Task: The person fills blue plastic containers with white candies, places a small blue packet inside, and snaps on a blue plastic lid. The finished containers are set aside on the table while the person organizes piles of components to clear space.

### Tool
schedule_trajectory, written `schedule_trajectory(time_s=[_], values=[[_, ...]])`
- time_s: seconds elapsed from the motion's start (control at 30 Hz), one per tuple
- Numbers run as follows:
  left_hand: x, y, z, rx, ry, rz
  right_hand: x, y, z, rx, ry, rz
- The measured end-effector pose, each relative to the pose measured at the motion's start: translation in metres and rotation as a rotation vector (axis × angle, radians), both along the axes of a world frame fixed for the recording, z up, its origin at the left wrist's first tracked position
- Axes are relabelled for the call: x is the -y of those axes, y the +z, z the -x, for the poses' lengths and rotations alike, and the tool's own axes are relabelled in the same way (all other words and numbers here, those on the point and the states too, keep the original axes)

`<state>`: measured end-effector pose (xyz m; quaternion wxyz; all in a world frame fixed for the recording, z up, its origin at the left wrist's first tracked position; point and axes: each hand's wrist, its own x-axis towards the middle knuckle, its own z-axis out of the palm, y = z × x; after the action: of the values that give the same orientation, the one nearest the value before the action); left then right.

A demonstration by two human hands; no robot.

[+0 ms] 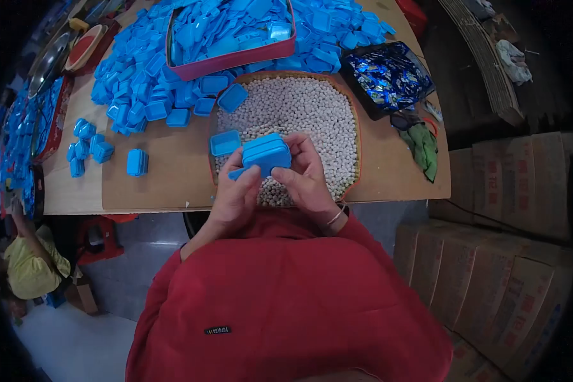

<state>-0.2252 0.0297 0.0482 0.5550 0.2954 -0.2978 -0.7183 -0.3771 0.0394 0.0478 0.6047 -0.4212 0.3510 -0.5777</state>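
Note:
Both my hands are closed around a small stack of blue plastic boxes [265, 153], held above a shallow tray [359, 149] of small whitish balls [305, 114]. My left hand [235, 197] grips the stack's left side, its thumb in front; another flat blue piece [235, 173] shows beside that thumb. On the right side, my right hand [309, 181] presses its thumb against the near face. An open blue box half [225, 143] lies at the tray's left edge, just beyond my left hand. Another blue half [233, 98] rests at the tray's far left corner.
A large heap of blue box parts [134, 95] covers the far table, around a pink-rimmed bin [235, 62]. Small stacks of boxes [137, 162] stand left. At right are a black tray [388, 79] of shiny blue pieces, a green cloth [421, 149] and cartons [477, 267]. Another person [35, 264] is far left.

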Motion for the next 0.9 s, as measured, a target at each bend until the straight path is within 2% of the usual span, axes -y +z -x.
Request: schedule_trajectory(time_s=[0.03, 0.07, 0.1, 0.13, 0.17, 0.2, 0.23, 0.27, 0.3, 0.4, 0.47, 0.5, 0.53, 0.6, 0.63, 0.73, 0.83, 0.9], values=[[-0.002, -0.001, -0.001, -0.087, 0.040, -0.135, 0.001, 0.001, -0.001, -0.172, -0.018, 0.017], [0.005, -0.005, -0.007, -0.053, 0.058, -0.164, 0.006, 0.002, -0.005, -0.337, -0.021, 0.048], [0.012, -0.004, -0.017, 0.391, 0.075, 0.146, 0.012, 0.003, -0.009, -0.498, -0.015, 0.091], [0.017, -0.001, -0.028, 0.854, 0.083, 0.427, 0.016, 0.020, -0.010, -0.966, -0.274, 0.592], [0.022, 0.021, -0.037, 1.177, 0.095, 0.772, 0.014, 0.027, -0.011, -0.992, -0.210, 0.679], [0.021, 0.023, -0.040, 1.349, 0.004, 0.828, 0.012, 0.030, -0.009, -1.024, -0.154, 0.762], [0.018, 0.023, -0.039, 1.511, -0.098, 0.869, 0.011, 0.020, -0.007, -1.006, 0.034, 0.811], [0.017, 0.023, -0.037, 1.668, -0.209, 0.905, 0.009, 0.018, -0.007, -0.994, 0.068, 0.778], [0.020, 0.017, -0.035, 1.792, -0.224, 0.976, 0.007, 0.016, -0.007, -0.986, 0.095, 0.742], [0.028, 0.013, -0.045, 1.362, -0.087, 0.988, 0.007, 0.025, -0.006, -0.879, 0.039, 0.556], [0.027, 0.004, -0.039, 1.122, -0.076, 0.806, 0.006, 0.034, 0.001, -0.891, -0.028, 0.430], [0.026, -0.001, -0.033, 0.993, -0.081, 0.716, 0.009, 0.030, 0.007, -0.957, -0.025, 0.466], [0.023, 0.004, -0.034, 0.750, -0.191, 0.453, 0.012, 0.026, 0.011, -1.054, 0.048, 0.541], [0.019, 0.013, -0.028, 0.737, -0.041, 0.595, 0.012, 0.015, 0.017, -1.146, 0.190, 0.635], [0.020, 0.012, -0.025, 0.704, 0.014, 0.654, 0.010, 0.016, 0.017, -1.077, 0.119, 0.580], [0.019, 0.016, -0.031, 0.779, -0.100, 0.530, 0.012, 0.033, 0.015, -0.931, -0.014, 0.527], [0.021, 0.012, -0.035, 0.923, -0.120, 0.723, 0.017, 0.037, 0.012, -0.865, -0.008, 0.655], [0.023, 0.020, -0.044, 1.074, -0.177, 0.842, 0.018, 0.032, 0.016, -0.940, 0.047, 0.712]])
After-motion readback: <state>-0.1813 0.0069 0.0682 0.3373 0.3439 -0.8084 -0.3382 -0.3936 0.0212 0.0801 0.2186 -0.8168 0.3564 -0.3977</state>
